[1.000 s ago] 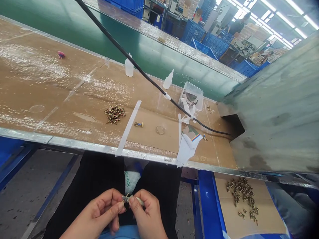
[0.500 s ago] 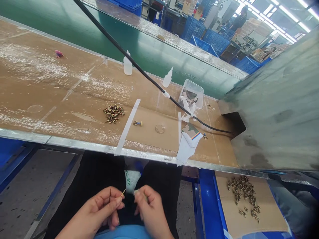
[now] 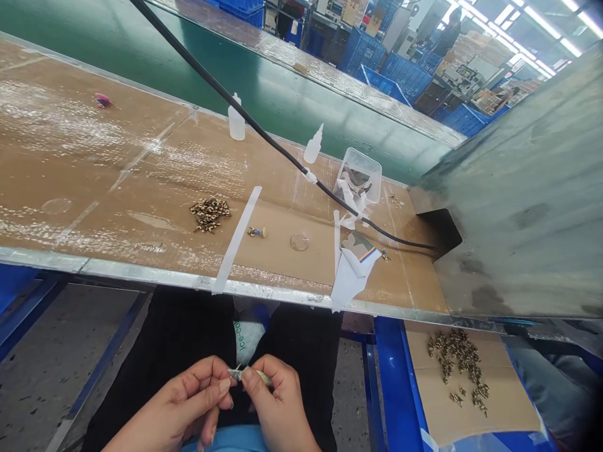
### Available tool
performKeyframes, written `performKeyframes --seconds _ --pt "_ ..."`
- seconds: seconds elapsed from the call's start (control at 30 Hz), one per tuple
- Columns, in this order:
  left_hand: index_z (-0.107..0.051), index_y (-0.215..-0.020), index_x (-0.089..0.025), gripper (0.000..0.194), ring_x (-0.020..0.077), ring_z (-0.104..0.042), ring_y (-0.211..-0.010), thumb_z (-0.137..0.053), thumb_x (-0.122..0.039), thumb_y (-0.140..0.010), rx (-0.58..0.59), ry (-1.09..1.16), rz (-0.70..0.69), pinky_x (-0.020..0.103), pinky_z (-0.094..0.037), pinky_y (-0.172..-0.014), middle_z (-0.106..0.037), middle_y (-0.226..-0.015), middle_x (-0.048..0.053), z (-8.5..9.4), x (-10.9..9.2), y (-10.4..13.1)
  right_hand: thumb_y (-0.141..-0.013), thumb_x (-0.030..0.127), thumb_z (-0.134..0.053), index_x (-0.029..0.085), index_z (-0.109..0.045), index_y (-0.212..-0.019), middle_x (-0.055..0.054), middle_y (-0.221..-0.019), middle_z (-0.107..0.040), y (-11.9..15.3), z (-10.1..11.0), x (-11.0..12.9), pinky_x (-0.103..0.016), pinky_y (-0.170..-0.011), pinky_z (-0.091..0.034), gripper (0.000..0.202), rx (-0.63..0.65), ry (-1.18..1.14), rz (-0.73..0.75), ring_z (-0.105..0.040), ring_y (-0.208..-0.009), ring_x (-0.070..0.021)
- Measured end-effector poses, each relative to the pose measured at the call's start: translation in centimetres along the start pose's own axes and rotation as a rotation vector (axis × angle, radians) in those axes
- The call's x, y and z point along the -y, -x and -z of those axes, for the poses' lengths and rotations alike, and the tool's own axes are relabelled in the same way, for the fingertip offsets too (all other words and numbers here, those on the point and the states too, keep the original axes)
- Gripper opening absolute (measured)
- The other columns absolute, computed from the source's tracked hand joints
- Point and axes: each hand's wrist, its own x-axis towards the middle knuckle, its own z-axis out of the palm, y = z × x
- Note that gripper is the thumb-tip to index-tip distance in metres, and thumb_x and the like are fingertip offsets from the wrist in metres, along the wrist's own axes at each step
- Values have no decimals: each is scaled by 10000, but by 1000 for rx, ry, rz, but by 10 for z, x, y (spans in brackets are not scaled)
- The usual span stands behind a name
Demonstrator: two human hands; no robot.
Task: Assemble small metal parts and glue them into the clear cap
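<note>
Over my lap, my left hand [image 3: 200, 395] and my right hand [image 3: 277, 392] meet at the fingertips. Thumb and forefinger of the left are pinched on a thin pale pointed stick [image 3: 238, 368], like a toothpick, mostly hidden now. Between the right thumb and fingers is a small whitish wad [image 3: 262, 378], whose material I cannot make out; it touches the stick near the left fingertips. On the table beyond lies a small painted figurine [image 3: 257, 232] between tape strips, with a pile of small dark-and-yellow pieces [image 3: 210, 215] to its left.
Two white squeeze bottles [image 3: 237, 122] stand by the table's far edge. Right of them is a clear plastic tub [image 3: 372, 169]. A black cable [image 3: 198, 69] crosses above the table. Several small brassy pieces [image 3: 459, 358] lie on cardboard at lower right, beside a metal panel [image 3: 522, 188].
My right hand has moved left to meet my left hand, bringing the whitish wad against the stick. The view has shifted slightly; the things on the table lie as before.
</note>
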Motion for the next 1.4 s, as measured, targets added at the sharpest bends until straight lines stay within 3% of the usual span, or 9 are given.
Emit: performKeyframes --seconds 0.33,0.53,0.67,0.73,0.9,0.97,1.13,1.4 --pt "-649 -712 -166 350 32 -380 -361 -790 -486 -685 -5 19 28 155 -313 -384 -644 -596 -10 4 3 -3 -855 393 -575 162 -575 -586 30 -537 -467 1 -3 -8 -223 -496 -329 355 -67 -25 -11 -446 -514 -111" --pt "-659 -679 -162 353 31 -400 -365 -831 -466 -637 -51 51 23 138 -327 -369 -645 -588 -8 -3 -1 1 -843 421 -598 159 -566 -590 36 -525 -463 -1 -5 -12 -205 -465 -338 365 -68 -70 -32 -444 -480 -96" --pt "-639 -645 -165 393 33 -378 -306 -835 -503 -606 -43 76 73 142 -276 -322 -620 -508 -15 3 4 4 -829 574 -543 187 -533 -631 70 -515 -377 -10 9 -25 -191 -381 -357 434 -267 -288 -142 -351 -393 -76" --pt "-638 -643 -165 404 30 -359 -292 -819 -525 -617 -42 62 83 149 -266 -322 -612 -491 -19 7 6 5 -857 575 -502 189 -534 -659 73 -519 -369 -11 16 -28 -189 -407 -375 435 -357 -282 -153 -345 -402 -76" --pt "-661 -720 -175 361 71 -475 -430 -769 -518 -687 -71 -68 -36 172 -382 -444 -641 -620 -13 6 1 2 -880 440 -534 163 -554 -621 34 -561 -454 -3 10 -9 -194 -506 -356 380 -28 -10 8 -449 -541 -105" --pt "-652 -724 -183 385 99 -503 -451 -755 -551 -679 -59 -138 -69 194 -400 -455 -624 -601 -19 3 -1 0 -886 411 -526 159 -567 -619 30 -566 -463 -1 4 2 -199 -520 -342 370 29 26 36 -444 -561 -109" --pt "-644 -756 -197 345 123 -513 -489 -686 -539 -758 -41 -293 -151 213 -418 -511 -562 -529 -42 3 1 1 -879 366 -546 159 -558 -587 44 -557 -421 -3 0 10 -212 -522 -284 358 39 71 65 -401 -564 -102" --pt "-612 -765 -206 354 122 -491 -475 -649 -558 -783 -51 -330 -126 214 -434 -496 -509 -523 -60 2 -1 3 -869 393 -560 166 -545 -581 30 -552 -454 -1 -5 0 -230 -541 -322 367 -49 69 45 -437 -565 -117"
